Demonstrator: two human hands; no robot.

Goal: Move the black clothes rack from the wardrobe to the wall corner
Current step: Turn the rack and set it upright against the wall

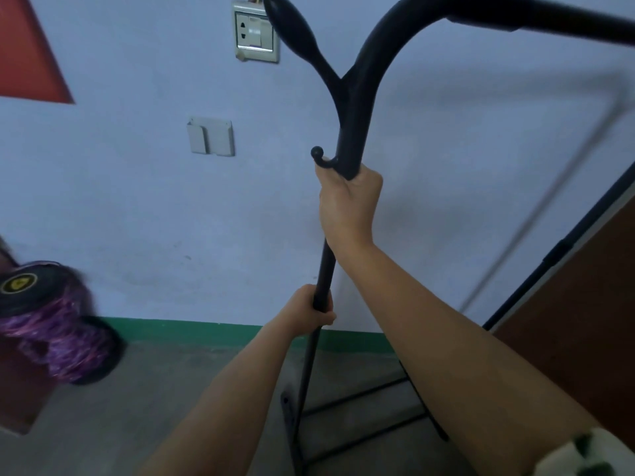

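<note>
Head view shows the black metal clothes rack (pixel 347 132) in the centre of the frame, its upright pole running from the floor up to a curved top bar at the upper right. The right hand (pixel 348 204) is closed around the pole just under a small ball-tipped hook (pixel 318 154); the left hand (pixel 318 309) is closed around the same pole lower down. I think the main risk is the far side of the rack: its foot bars at the lower centre may catch on the grey concrete floor (pixel 171 389), and then the frame could twist or tip. The top prong may also scrape the pale blue wall (pixel 120 201) or hit the white socket plate (pixel 256 32) at the upper centre. A purple spool (pixel 58 338) sits at the left, close to the green skirting (pixel 206 329).
</note>
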